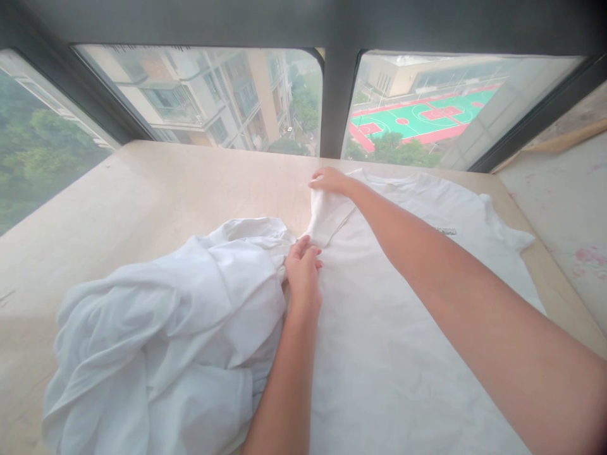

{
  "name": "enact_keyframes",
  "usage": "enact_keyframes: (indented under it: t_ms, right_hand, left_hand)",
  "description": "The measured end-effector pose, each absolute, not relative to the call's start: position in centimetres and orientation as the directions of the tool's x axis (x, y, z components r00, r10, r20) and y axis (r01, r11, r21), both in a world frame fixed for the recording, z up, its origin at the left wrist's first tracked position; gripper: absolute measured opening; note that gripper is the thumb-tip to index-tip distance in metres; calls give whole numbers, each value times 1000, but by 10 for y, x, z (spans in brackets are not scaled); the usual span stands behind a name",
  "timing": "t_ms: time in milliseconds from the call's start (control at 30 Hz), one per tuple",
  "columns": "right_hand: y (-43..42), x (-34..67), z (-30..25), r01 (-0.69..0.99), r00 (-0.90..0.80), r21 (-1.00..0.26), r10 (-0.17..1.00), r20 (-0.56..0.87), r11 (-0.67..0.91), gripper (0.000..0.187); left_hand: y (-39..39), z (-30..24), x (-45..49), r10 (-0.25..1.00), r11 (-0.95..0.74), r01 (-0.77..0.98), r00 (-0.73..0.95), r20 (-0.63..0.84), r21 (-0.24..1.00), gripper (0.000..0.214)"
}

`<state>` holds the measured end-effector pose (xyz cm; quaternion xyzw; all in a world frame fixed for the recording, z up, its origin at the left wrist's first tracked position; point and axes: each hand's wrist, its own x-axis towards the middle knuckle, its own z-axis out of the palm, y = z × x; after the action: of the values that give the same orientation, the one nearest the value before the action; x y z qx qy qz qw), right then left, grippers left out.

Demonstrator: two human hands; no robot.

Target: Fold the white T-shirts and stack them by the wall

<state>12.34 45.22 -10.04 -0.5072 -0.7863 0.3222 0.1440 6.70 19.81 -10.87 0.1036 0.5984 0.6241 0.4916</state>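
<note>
A white T-shirt (379,328) with small dark lettering on its chest lies spread out, its neckline toward the window. My left hand (303,262) pinches the lower corner of its left-side sleeve. At that sleeve's upper corner, my right hand (329,181) has its fingers closed on the cloth, and my right forearm crosses over the shirt. The sleeve is stretched between both hands. Left of my left wrist, a heap of crumpled white cloth (165,328) lies close against the shirt; I cannot tell what garment it is.
Both lie on a pale stone windowsill (156,189). Dark window frames (337,107) border its far side and left. A patterned wall (564,208) stands on the right. Through the glass are buildings, trees and a green and red sports court (427,117).
</note>
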Motion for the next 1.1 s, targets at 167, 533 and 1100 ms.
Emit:
enact_keyframes:
  t_ms: [167,533,1100]
  right_hand:
    - [453,112,-107,651,-436,-726,892,-117,223,33]
    - [451,152,-93,600,-399,-800,862,-312,-12,20]
    - [403,189,-109,723,-488,-441,845,218,531,42]
  left_hand:
    - [197,-113,67,727,226,-443,-516,-453,868,54]
    - [198,-115,69,722,227,-441,-523,-454,868,53]
    - [79,-89,51,923,243,378,-372,-94,893,39]
